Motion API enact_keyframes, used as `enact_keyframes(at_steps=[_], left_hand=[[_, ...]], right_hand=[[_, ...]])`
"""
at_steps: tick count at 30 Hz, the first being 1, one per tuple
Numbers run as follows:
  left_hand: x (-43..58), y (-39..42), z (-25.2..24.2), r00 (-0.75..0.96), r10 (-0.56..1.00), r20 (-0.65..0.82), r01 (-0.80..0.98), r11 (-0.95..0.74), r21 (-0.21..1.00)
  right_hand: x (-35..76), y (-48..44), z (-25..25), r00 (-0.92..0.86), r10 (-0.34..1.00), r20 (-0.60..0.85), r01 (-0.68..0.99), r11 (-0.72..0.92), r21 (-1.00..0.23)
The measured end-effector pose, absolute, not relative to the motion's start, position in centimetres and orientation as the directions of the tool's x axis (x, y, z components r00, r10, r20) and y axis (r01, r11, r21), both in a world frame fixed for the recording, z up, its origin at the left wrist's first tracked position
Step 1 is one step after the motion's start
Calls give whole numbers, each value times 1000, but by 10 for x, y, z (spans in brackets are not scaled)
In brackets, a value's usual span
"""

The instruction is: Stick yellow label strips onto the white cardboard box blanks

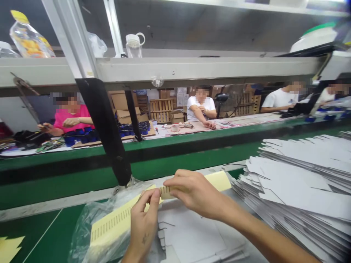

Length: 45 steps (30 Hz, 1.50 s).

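Note:
Both my hands pinch a long yellow strip of paper [112,221] printed with a row of short dark marks. My left hand [145,215] grips it near the middle, thumb against fingers. Close beside it, my right hand [192,190] pinches the same strip, whose far end sticks out beyond the knuckles. Clear plastic film [85,226] lies crumpled under the strip's left part. Below my hands are flat white cardboard pieces [189,230] with cut edges.
Stacks of flat white cardboard [296,186] fan out at the right. More yellow paper [11,248] lies at lower left on the green surface [49,226]. A black-wrapped post [106,135] rises ahead, under a shelf beam [192,69]. Several people sit across the green line.

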State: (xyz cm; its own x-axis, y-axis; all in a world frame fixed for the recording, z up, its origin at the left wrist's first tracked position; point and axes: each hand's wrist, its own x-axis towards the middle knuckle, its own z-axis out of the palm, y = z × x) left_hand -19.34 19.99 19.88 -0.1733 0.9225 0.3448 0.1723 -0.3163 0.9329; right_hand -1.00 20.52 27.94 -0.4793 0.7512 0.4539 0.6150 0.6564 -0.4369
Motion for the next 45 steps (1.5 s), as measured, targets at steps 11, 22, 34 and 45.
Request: enact_keyframes(at_steps=[11, 22, 34, 45], left_hand=[[-188, 197, 200, -144, 935, 325, 120, -309, 943], [-184, 193, 204, -150, 938, 311, 61, -305, 950], [-197, 185, 215, -35, 970, 239, 69, -236, 969], [-207, 179, 207, 14, 993, 118, -17, -118, 993]], right_hand=[[-12, 214, 263, -549, 696, 463, 514, 717, -470], [-17, 212, 250, -531, 528, 663, 524, 819, -233], [-23, 208, 245, -567, 460, 684, 519, 844, -137], [-32, 207, 242, -650, 422, 632, 365, 903, -227]])
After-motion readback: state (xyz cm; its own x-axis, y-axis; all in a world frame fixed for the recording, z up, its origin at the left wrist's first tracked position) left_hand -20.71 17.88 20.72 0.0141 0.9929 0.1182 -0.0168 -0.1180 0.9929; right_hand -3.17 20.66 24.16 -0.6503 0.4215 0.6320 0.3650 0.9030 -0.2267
